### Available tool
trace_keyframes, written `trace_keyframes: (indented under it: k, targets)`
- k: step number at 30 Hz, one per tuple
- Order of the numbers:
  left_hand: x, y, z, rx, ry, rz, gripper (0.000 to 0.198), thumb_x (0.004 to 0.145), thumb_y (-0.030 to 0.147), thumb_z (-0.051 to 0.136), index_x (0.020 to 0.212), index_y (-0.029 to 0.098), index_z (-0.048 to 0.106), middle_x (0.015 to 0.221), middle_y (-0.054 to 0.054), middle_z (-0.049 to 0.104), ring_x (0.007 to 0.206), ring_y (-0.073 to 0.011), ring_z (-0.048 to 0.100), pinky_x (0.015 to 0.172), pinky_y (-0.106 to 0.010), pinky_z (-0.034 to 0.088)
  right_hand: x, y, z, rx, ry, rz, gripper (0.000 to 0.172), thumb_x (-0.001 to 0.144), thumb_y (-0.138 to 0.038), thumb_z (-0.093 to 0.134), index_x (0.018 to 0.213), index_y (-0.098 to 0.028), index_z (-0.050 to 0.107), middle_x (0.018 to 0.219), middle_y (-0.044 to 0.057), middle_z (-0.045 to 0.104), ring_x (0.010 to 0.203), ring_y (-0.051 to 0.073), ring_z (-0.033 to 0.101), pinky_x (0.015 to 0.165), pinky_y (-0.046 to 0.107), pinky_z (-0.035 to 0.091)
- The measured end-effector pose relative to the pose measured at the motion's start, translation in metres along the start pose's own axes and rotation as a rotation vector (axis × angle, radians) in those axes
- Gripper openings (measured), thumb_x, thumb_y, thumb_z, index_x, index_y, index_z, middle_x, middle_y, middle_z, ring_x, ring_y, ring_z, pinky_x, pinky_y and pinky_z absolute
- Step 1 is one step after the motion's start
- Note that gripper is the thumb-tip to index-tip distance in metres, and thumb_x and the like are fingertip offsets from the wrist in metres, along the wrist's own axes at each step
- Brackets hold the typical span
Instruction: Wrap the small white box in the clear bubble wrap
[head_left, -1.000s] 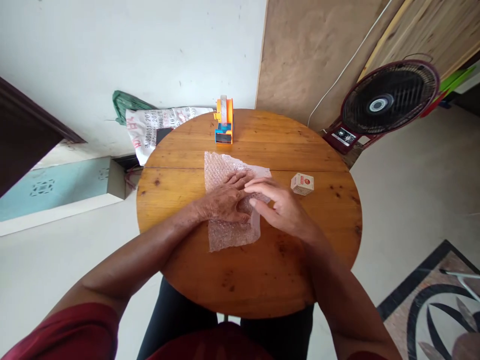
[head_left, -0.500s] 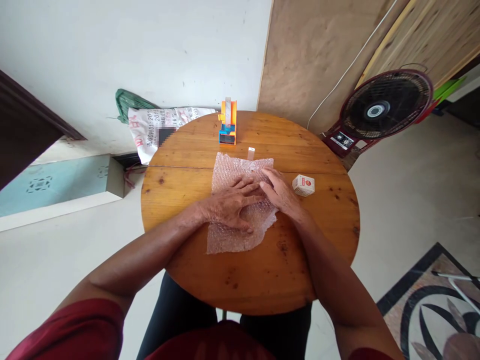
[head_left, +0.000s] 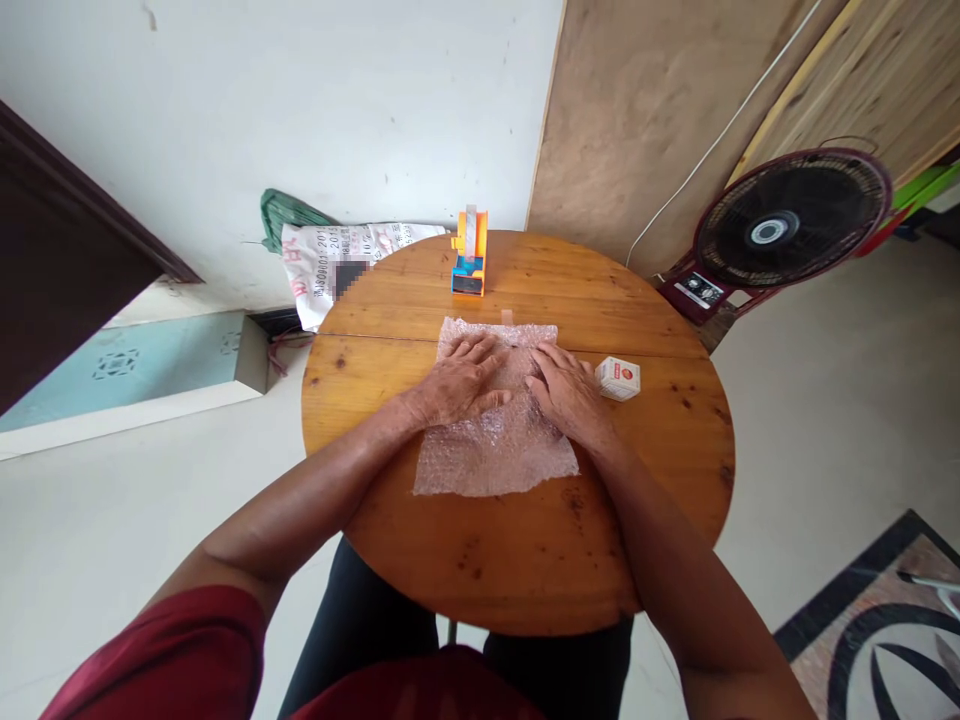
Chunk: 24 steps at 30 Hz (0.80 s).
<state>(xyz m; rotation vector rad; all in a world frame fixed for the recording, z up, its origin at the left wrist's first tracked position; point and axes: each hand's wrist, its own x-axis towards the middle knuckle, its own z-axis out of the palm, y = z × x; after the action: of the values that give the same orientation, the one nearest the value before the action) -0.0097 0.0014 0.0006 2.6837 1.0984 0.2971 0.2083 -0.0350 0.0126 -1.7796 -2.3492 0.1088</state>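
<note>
A sheet of bubble wrap [head_left: 495,455] lies spread flat on the round wooden table [head_left: 525,560]. My left hand [head_left: 457,380] rests palm down on its upper left part, fingers stretched out. My right hand [head_left: 566,392] lies flat on the upper right part, fingers also extended. Neither hand holds anything. A small white box with a red mark [head_left: 619,378] sits just right of my right hand. An orange and blue tape dispenser [head_left: 469,255] stands at the table's far edge, and a short strip of tape [head_left: 507,316] lies at the sheet's far edge.
A dark red floor fan [head_left: 784,225] stands to the right of the table. A printed white sack [head_left: 345,260] and a green bag [head_left: 289,215] lie against the wall behind the table. A patterned rug [head_left: 892,620] covers the floor at lower right.
The bubble wrap has been unfolded and spread flat. My right hand moved from a pinch over the sheet to lying flat on it. My left hand slid up the sheet.
</note>
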Motion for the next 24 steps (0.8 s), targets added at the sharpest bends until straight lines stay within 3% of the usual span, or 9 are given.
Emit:
trace_keyframes:
  k: [10, 19, 24]
  targets:
    - [0.0019, -0.0052, -0.001, 0.016, -0.123, -0.093, 0.107, 0.076, 0.079, 0.058, 0.155, 0.012, 0.033, 0.166, -0.023, 0.016, 0.154, -0.0424, 0.011, 0.123, -0.057, 0.008, -0.0023, -0.0032, -0.003, -0.044, -0.015, 0.025, 0.051, 0.1, -0.036, 0.041, 0.142, -0.01, 0.05, 0.155, 0.018, 0.045, 0.141, 0.034, 0.043, 0.11, 0.052, 0.036]
    - [0.0013, -0.0019, -0.0048, 0.005, -0.144, -0.121, 0.11, 0.074, 0.08, 0.06, 0.156, 0.012, 0.032, 0.167, -0.023, 0.011, 0.155, -0.0426, 0.006, 0.124, -0.056, 0.005, -0.0029, 0.0002, -0.0016, -0.084, -0.026, 0.054, 0.055, 0.1, -0.038, 0.04, 0.144, -0.006, 0.048, 0.156, 0.02, 0.043, 0.143, 0.036, 0.04, 0.112, 0.053, 0.033]
    - [0.0019, -0.0041, -0.0046, -0.001, -0.148, -0.121, 0.11, 0.074, 0.08, 0.06, 0.156, 0.013, 0.032, 0.167, -0.023, 0.011, 0.155, -0.0429, 0.006, 0.124, -0.057, 0.003, -0.0071, -0.0003, -0.0039, -0.126, -0.011, 0.021, 0.052, 0.098, -0.033, 0.042, 0.143, -0.006, 0.049, 0.152, 0.02, 0.049, 0.143, 0.036, 0.04, 0.111, 0.053, 0.033]
